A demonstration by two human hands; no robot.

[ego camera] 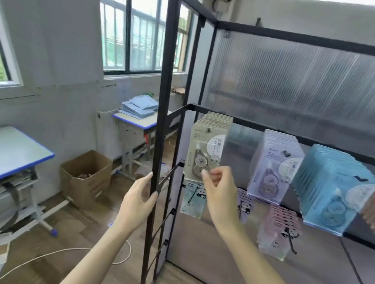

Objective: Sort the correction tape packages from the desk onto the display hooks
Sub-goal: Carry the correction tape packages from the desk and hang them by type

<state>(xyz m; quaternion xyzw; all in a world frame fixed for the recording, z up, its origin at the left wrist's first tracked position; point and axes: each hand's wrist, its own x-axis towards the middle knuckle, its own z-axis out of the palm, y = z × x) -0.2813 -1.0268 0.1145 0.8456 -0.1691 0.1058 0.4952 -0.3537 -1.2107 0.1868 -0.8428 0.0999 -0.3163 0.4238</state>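
My right hand (218, 184) pinches the front beige package (204, 152), apparently already on its hook. My left hand (138, 199) grips the rack post (161, 117). Beyond my right hand, most hooks look full; the worktop's remainder is unseen.

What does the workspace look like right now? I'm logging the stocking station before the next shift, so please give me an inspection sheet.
Surface: black display rack with a ribbed translucent back panel.
Job's things: beige packages, lilac packages and blue packages hang in rows; panda-print packs hang below.
Clutter: open cardboard box on the floor; blue folders stacked on a far desk.
Grippers: left hand grips the rack post; right hand pinches the front beige package's lower edge.
Cables: white cable on the floor.
Surroundings: barred windows, blue-edged desk at left.
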